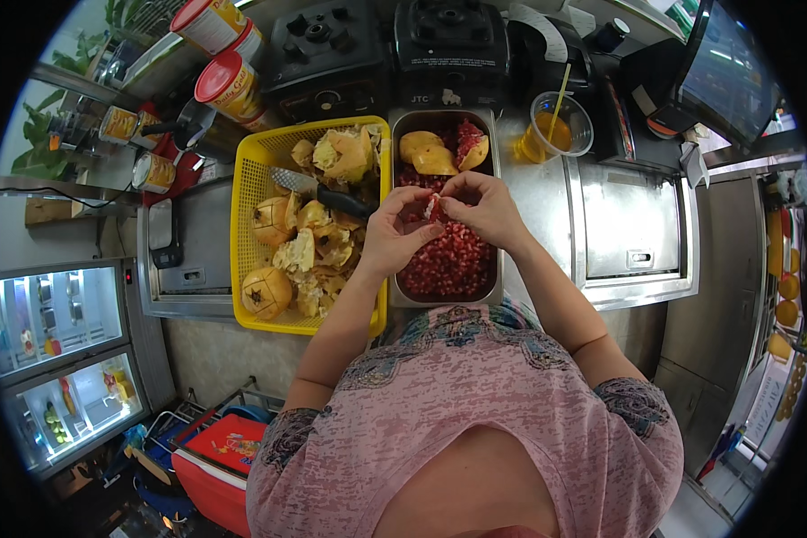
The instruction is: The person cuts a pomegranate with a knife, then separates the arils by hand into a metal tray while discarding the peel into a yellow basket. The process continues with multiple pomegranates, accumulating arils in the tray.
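Note:
My left hand (pixel 400 235) and my right hand (pixel 485 210) meet above a steel pan (pixel 395 181), fingertips pinching a small pomegranate piece (pixel 434 207) with red arils and pale membrane between them. Loose pomegranate arils (pixel 447 265) fill the near part of the pan. At its far end lie pomegranate chunks (pixel 425 151), one with arils showing (pixel 472 144). To the left, a yellow plastic basket (pixel 242 202) holds peels and membrane (pixel 299 252), scored whole pomegranates (pixel 267 292) and a knife with a black handle (pixel 344 202), which rests on the peels.
Behind the pan and basket stand two black blender bases (pixel 450 57) (pixel 326 60). A plastic cup of amber liquid with a yellow straw (pixel 553 128) is right of the pan. Red-lidded tins (pixel 228 84) stand at the back left, a small scale (pixel 167 235) at the left, and a screen (pixel 729 74) at the back right.

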### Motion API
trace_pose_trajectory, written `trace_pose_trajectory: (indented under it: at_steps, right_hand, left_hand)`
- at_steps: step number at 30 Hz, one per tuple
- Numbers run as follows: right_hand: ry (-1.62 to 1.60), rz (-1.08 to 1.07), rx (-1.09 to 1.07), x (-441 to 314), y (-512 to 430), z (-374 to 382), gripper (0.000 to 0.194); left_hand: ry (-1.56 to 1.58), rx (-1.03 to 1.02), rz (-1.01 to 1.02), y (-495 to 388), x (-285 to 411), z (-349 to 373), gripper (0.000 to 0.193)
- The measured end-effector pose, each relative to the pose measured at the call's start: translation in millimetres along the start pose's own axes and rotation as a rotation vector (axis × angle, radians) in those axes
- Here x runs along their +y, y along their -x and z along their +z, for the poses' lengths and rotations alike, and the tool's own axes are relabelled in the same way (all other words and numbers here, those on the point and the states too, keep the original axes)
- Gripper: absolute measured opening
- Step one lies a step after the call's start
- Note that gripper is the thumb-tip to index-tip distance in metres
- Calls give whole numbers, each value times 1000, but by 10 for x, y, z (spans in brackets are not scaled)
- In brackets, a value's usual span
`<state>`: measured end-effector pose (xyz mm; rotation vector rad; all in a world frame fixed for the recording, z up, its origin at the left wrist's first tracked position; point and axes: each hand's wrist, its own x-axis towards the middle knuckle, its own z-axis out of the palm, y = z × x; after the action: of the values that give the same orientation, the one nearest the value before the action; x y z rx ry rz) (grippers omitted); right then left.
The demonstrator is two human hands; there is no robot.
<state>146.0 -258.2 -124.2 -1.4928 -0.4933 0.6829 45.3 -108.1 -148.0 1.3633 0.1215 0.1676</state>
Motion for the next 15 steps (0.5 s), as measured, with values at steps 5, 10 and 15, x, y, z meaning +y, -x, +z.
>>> trace_pose_trajectory:
  at_steps: [5,10,15]
  right_hand:
    - [85,21,26,-6,23,-6,13]
    - [0,26,37,-30,40,-26,13]
    - [-199,30,62,19,24,36,19]
  left_hand:
    - [9,-5,-3,-3,-7,-11,43]
    - [123,-19,-25,-5,13,-42,48]
    - [209,40,-21,-14,-17,-42,47]
